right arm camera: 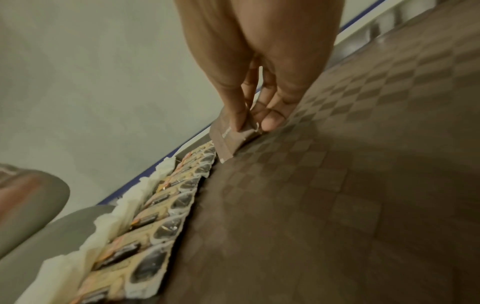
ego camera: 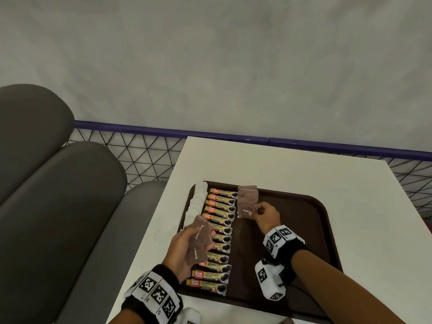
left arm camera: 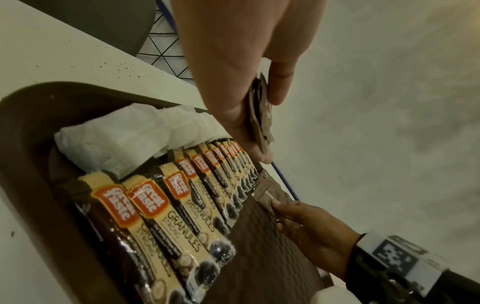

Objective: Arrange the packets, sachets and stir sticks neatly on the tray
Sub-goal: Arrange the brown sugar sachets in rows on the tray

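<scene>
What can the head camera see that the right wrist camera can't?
Only the head view shows the left hand holding a stack of brown sugar sachets, plus the whole tray and white table. Only the right wrist view shows the tray's checkered floor close up. Both show the right hand pinching one sachet beside the coffee packets.

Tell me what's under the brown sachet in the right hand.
The right hand pinches a brown sachet whose far edge overlaps other brown sachets; the near part sits over bare tray. Anything directly beneath is covered.
</scene>
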Demonstrator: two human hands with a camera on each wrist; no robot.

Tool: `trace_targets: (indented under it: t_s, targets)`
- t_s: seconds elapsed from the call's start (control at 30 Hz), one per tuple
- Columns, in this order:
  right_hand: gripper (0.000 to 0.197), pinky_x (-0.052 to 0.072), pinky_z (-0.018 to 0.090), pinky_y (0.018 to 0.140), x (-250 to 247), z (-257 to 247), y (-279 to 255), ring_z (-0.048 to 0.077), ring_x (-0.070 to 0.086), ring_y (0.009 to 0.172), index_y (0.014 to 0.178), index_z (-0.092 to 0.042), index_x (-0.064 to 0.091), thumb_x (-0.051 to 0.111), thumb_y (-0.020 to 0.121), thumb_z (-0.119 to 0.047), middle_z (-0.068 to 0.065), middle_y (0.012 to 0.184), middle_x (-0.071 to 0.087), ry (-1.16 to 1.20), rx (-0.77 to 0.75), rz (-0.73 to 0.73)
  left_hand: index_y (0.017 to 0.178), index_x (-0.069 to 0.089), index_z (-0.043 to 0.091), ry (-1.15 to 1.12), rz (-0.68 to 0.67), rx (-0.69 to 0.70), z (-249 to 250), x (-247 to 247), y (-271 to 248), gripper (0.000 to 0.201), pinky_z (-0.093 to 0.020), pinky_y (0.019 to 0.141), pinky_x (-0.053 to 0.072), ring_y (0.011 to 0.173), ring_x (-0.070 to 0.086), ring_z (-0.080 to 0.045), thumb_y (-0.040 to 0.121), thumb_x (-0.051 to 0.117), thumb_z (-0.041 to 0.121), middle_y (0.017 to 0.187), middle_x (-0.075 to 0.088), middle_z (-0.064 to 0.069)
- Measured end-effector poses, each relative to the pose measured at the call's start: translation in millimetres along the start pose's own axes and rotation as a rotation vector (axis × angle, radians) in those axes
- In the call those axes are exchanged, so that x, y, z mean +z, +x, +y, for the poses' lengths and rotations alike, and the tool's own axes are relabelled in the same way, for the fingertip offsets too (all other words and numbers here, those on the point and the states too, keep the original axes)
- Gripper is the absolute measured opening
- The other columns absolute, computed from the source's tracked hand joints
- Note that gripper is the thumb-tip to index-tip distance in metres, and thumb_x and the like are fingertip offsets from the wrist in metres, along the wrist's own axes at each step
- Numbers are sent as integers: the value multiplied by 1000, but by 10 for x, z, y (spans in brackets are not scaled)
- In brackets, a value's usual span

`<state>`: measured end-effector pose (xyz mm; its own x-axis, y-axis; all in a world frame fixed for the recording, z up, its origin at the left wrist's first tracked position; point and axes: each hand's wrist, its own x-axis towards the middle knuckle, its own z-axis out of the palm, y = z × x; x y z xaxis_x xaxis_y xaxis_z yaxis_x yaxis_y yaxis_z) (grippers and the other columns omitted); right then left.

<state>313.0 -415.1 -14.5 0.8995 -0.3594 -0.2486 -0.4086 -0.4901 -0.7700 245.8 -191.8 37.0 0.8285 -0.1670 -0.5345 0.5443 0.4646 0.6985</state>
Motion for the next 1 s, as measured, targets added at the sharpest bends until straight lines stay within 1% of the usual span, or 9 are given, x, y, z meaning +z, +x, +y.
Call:
trace_targets:
  t_s: [0.1,0.23,0.33,0.43,0.6,0.73,0.87,0.93,1.0]
  targets:
    - [19,37,24,68,14,-21,25,21,50,79,94,1,60,68,81,-9,6,84,54,-50,-8,13,122,55,3,-13,7,-1,11,-6,32,30,-38,75,57,102,64,-32,94,46,10,113,66,-23]
    - [19,32,26,54,35,-6,66,21,49,74,79,-9,51,69,80,-12,4,77,52,-116,3,19,122,54,9,-42,5,6,24,8,50,30,-42,78,55,101,63,-32,93,48,6,115,65,-21]
    - [22,35,26,62,71,17,100,22,48,72,77,-9,47,69,80,-11,6,76,51,-129,8,24,124,53,9,-46,0,6,24,15,44,31,-42,77,56,101,63,-32,93,47,6,115,65,-20]
    - [22,35,27,65,90,18,109,23,48,75,81,-9,46,68,81,-10,9,83,51,-132,0,20,124,53,7,-48,2,-3,24,17,36,31,-39,72,58,99,64,-31,94,46,6,115,65,-20]
    - [28,37,26,76,75,24,60,23,48,93,95,-8,49,71,77,-8,8,99,47,-71,-64,63,118,56,7,-24,7,-4,22,42,8,26,-36,66,59,95,64,-29,93,48,4,113,64,-19]
    - [37,38,27,89,38,-1,-64,24,44,105,108,-5,50,70,78,-13,9,110,45,-62,-151,94,107,61,12,30,17,22,9,82,-29,18,-33,63,56,78,65,-24,91,53,7,98,68,-13]
    - [17,47,31,90,49,-73,-266,19,51,100,96,-14,53,64,85,-20,1,101,45,122,-207,-9,112,60,15,89,37,58,-23,138,-55,23,-29,60,51,79,64,-22,90,57,11,105,67,-12]
    - [8,46,19,80,60,-138,-424,15,54,94,90,-18,53,60,88,-22,-1,97,51,241,-227,-118,113,59,15,95,43,82,-36,180,-76,25,-28,59,52,84,64,-21,89,58,10,107,66,-12]
    - [4,42,15,79,69,-217,-593,13,56,94,88,-25,54,58,89,-24,-4,95,57,347,-246,-246,118,57,11,100,36,107,-50,213,-92,30,-25,57,54,84,64,-20,88,59,9,108,65,-14]
